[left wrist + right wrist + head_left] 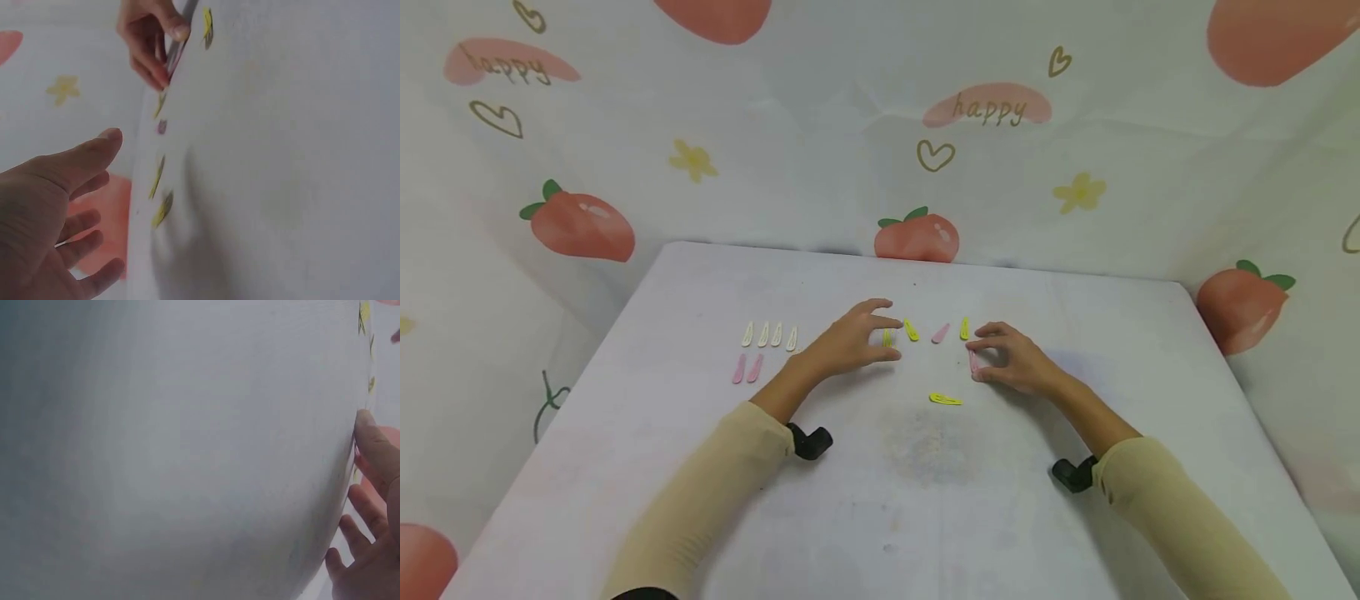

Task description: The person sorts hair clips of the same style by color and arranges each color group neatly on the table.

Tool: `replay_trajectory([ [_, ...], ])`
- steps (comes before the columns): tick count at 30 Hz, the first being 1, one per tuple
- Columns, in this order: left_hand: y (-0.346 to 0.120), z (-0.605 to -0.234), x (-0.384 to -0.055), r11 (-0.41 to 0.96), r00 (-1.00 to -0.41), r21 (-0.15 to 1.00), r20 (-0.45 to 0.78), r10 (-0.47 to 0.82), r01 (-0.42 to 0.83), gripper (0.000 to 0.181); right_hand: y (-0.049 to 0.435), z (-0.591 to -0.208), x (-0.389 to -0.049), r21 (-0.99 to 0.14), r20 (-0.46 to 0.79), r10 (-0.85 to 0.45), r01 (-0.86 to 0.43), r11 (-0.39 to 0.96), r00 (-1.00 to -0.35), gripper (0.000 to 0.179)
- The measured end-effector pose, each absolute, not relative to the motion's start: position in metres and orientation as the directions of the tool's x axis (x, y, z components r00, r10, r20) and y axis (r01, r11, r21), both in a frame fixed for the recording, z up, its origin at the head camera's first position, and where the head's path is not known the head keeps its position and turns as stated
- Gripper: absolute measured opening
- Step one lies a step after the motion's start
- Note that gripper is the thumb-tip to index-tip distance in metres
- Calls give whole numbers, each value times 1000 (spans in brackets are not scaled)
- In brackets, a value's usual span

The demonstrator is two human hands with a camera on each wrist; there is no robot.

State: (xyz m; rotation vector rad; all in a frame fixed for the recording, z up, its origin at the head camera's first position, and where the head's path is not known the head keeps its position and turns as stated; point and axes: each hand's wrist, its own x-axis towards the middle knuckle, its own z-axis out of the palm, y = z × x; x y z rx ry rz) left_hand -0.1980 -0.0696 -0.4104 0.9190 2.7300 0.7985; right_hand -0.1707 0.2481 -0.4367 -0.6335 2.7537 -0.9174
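My left hand (852, 342) hovers with fingers spread and relaxed, holding nothing, close over a yellow snap hair clip (887, 340). In the left wrist view the same hand (53, 187) has its palm and loose fingers showing, off the tabletop. My right hand (1017, 358) pinches a pink hair clip (973, 363) lengthwise between thumb and fingers, low at the table. Just beyond its fingertips lies a yellow clip (965, 330). Between the hands are a pink clip (940, 334) and a tilted yellow clip (912, 332). Nearer me, another yellow clip (945, 400) lies sideways.
On the left of the white table (925, 533), several white clips (747, 342) stand in a row, with two pink clips (739, 370) below them. A white cloth (820, 108) printed with peaches hangs behind the table's far edge.
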Motion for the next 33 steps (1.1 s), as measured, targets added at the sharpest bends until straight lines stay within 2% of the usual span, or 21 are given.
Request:
replay_trajectory([
  [4,-41,-418,-205,692,-793,491,-4,609,529,46,247,-437,-171,-600,-28,-448,-344,722,-893,50],
  [10,-15,-428,-213,735,-813,445,-26,582,512,39,244,-435,-172,-600,-37,-444,-335,727,-895,49],
  [16,-8,-431,-217,728,-820,469,-15,573,500,27,245,-433,-172,-595,-43,-439,-329,733,-898,49],
  [26,2,-437,-222,704,-814,483,35,580,522,21,247,-433,-170,-597,-33,-444,-339,727,-895,49],
  [30,6,-438,-224,704,-823,489,52,565,514,25,247,-433,-170,-602,-38,-440,-331,727,-897,50],
  [33,10,-439,-226,731,-831,446,55,553,516,38,248,-433,-170,-605,-34,-438,-330,725,-898,50],
])
